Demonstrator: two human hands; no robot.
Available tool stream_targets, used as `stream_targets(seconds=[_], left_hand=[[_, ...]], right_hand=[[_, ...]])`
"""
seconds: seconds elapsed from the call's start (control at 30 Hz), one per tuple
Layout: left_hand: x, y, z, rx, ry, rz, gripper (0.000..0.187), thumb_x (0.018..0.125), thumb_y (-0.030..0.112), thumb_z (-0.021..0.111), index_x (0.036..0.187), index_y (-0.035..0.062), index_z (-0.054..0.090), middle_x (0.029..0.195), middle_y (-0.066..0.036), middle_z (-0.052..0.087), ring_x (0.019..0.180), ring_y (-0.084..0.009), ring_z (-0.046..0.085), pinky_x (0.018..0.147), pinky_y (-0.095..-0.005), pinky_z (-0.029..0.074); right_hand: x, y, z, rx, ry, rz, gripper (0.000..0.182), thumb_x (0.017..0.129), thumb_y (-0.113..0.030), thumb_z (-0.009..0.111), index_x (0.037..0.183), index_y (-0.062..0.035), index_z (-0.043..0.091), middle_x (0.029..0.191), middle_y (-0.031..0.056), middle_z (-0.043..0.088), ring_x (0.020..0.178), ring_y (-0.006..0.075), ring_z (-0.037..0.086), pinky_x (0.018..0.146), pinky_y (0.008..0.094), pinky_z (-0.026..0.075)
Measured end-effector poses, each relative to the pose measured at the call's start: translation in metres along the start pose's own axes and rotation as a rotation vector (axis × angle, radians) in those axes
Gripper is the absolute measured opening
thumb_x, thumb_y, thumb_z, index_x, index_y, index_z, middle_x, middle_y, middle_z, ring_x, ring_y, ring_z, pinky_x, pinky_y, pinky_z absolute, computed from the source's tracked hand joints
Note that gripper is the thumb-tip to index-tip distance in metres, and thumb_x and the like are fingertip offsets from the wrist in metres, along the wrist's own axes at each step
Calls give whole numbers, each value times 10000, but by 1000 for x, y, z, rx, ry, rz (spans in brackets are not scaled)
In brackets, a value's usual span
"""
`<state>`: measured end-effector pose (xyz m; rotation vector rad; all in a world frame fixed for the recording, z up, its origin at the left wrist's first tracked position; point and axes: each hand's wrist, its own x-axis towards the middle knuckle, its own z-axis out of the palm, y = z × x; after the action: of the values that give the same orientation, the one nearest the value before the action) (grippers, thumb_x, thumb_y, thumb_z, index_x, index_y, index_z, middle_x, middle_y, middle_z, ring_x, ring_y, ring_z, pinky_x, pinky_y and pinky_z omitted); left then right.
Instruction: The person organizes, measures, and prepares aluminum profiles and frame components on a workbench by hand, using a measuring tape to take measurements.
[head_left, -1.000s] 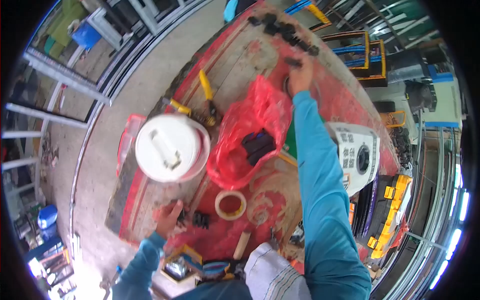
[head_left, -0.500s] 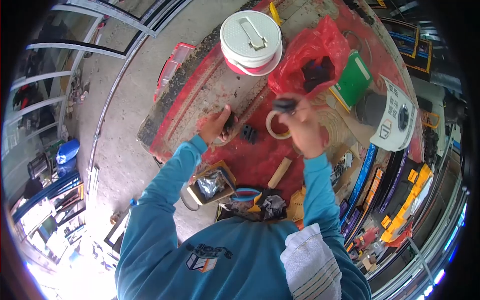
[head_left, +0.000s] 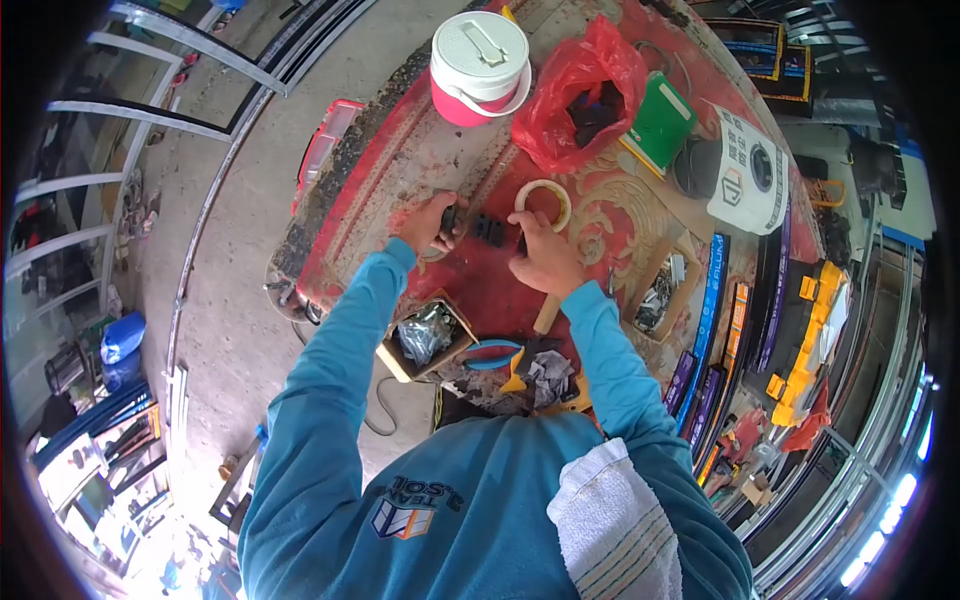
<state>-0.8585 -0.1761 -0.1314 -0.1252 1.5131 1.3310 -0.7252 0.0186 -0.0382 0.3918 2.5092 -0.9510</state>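
Note:
My left hand point(head_left: 432, 222) is closed around a small black part point(head_left: 449, 217), thumb along its side. Just to the right, several similar black parts point(head_left: 489, 230) lie together on the red tabletop point(head_left: 505, 285). My right hand point(head_left: 548, 258) reaches low over the table beside them, its fingers curled round another small black part point(head_left: 522, 243) that is mostly hidden. Right behind those fingers lies a roll of tape point(head_left: 560, 218). A wooden block point(head_left: 547, 313) sits under the right forearm.
A white and pink water jug point(head_left: 470, 103), a red plastic bag point(head_left: 545, 135) and a green book point(head_left: 662, 122) stand at the back. Nearer are a box of plastic-wrapped parts point(head_left: 388, 357), a box of small metal pieces point(head_left: 680, 290) and blue-handled pliers point(head_left: 492, 345).
My right hand has come down and left from beside the bag to the table near the black parts. The left hand stays closed on its part. The camera view has shifted.

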Motion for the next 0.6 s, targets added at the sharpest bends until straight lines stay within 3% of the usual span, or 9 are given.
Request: stream_targets(seconds=[0.1, 0.17, 0.27, 0.37, 0.6], left_hand=[[3, -4, -1, 89, -68, 55, 472, 973, 477, 405, 1231, 120, 575, 793, -52, 600, 562, -166, 591, 520, -313, 516], [0, -3, 6, 158, -120, 69, 463, 973, 458, 404, 1261, 128, 555, 854, -69, 604, 570, -173, 597, 531, -322, 538], [-6, -6, 17, 319, -63, 103, 445, 984, 455, 413, 1256, 130, 547, 895, -64, 581, 572, -172, 583, 540, -313, 547], [-9, 1, 20, 335, -135, 108, 442, 995, 460, 417, 1250, 121, 542, 906, -60, 568, 593, -163, 573, 542, -305, 553], [-50, 35, 67, 220, -377, 35, 618, 1015, 602, 315, 1277, 88, 536, 829, -49, 575, 634, -149, 571, 606, -310, 551]], right_hand=[[6, 0, 32, 22, 136, 23, 645, 752, -128, 711, 1329, -86, 425, 1276, 214, 515, 1022, 468, 605, 836, 509, 521], [17, 3, 49, 75, 295, -143, 632, 744, -192, 786, 1281, -74, 477, 1152, 228, 545, 977, 471, 610, 810, 515, 526], [34, 11, 63, -49, 206, -137, 636, 733, -207, 810, 1282, -108, 505, 1114, 208, 554, 953, 452, 620, 792, 511, 528], [23, 18, 61, 19, 280, -214, 567, 741, -189, 799, 1245, -124, 546, 1106, 191, 561, 943, 436, 627, 782, 515, 528], [-61, 21, 19, 122, 388, -118, 521, 736, -215, 753, 1216, -116, 576, 1060, 129, 553, 912, 377, 631, 754, 488, 533]])
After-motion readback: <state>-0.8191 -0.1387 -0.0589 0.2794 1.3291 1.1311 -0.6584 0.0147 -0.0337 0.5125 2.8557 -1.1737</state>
